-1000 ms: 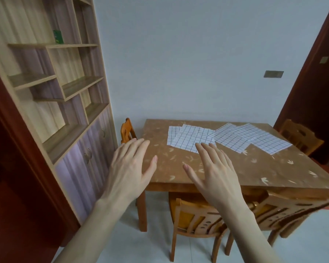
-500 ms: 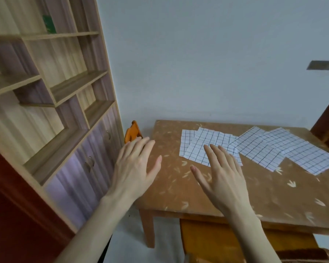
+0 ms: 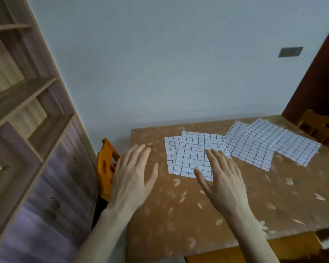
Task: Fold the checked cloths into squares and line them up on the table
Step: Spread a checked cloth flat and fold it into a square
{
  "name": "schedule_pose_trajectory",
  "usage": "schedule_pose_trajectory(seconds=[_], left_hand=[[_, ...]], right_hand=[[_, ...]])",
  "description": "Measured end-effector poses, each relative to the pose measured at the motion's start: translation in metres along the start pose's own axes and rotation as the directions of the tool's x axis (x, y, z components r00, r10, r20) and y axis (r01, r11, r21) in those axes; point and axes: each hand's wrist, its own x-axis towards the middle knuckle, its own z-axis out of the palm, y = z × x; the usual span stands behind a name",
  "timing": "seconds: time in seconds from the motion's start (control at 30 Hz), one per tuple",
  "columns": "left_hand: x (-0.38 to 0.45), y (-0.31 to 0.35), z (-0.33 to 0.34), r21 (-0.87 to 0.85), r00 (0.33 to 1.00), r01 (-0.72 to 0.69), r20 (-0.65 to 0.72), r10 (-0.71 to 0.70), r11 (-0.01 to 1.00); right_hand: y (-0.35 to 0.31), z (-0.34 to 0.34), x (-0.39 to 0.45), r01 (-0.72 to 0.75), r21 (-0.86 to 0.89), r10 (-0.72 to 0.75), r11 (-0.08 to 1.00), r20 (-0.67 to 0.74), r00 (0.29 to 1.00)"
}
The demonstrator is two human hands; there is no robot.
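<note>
- Far left, the wooden shelf unit [image 3: 27, 114] now fills more of my view than it did a second ago; the whole scene has swung as I closed in on the table [image 3: 179, 215], and the near chair backs have dropped out below the frame.
- Just right of the shelves, the orange chair [image 3: 105, 164] sits tucked at the table's left end, partly behind my left hand.
- My left hand [image 3: 133, 177] hovers flat with fingers straight and slightly spread, holding nothing. It is over the table's left edge, near the cloths but apart from them. Its pose matches the earlier frames; only its place over the table is new.
- My right hand [image 3: 222, 183] is likewise flat and empty, fingers extended. Its fingertips now overlap the near corner of the left checked cloths [image 3: 190, 154], where a second ago they were short of them. I cannot tell whether they touch the fabric yet.
- Those left cloths lie unfolded and overlapping, toward the table's far left.
- Further right, the right checked cloths [image 3: 270, 147] fan out flat toward the far right corner, also overlapping, well apart from both hands.
- My read: the approach is done and no folding has begun. The next move is probably sliding the top left cloth free, and the overlap could drag its neighbour along.
</note>
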Motion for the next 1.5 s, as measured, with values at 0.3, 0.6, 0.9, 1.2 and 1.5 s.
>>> schedule_pose_trajectory(seconds=[0.3, 0.6, 0.9, 1.2, 1.5], left_hand=[[0.106, -0.063, 0.095, -0.14, 0.985, -0.132, 0.096, 0.146, 0.981], [0.173, -0.059, 0.191, -0.263, 0.976, -0.182, 0.072, 0.207, 0.948], [0.209, -0.029, 0.295, -0.305, 0.965, -0.137, 0.176, 0.197, 0.943], [0.232, -0.018, 0.419, -0.243, 0.913, -0.115, 0.357, 0.199, 0.963], [0.251, -0.017, 0.532, -0.171, 0.86, -0.19, 0.446, 0.248, 0.967]], right_hand=[[-0.001, 0.057, 0.071, -0.159, -0.066, 0.156, 0.985, -0.04, 0.987], [0.048, 0.098, 0.119, -0.248, -0.1, 0.25, 0.964, 0.009, 0.968], [0.128, 0.166, 0.171, -0.253, -0.01, 0.252, 0.968, 0.094, 0.963], [0.229, 0.271, 0.21, -0.263, 0.008, 0.254, 0.965, 0.239, 0.937], [0.312, 0.384, 0.235, -0.163, 0.03, 0.132, 0.986, 0.451, 0.883]])
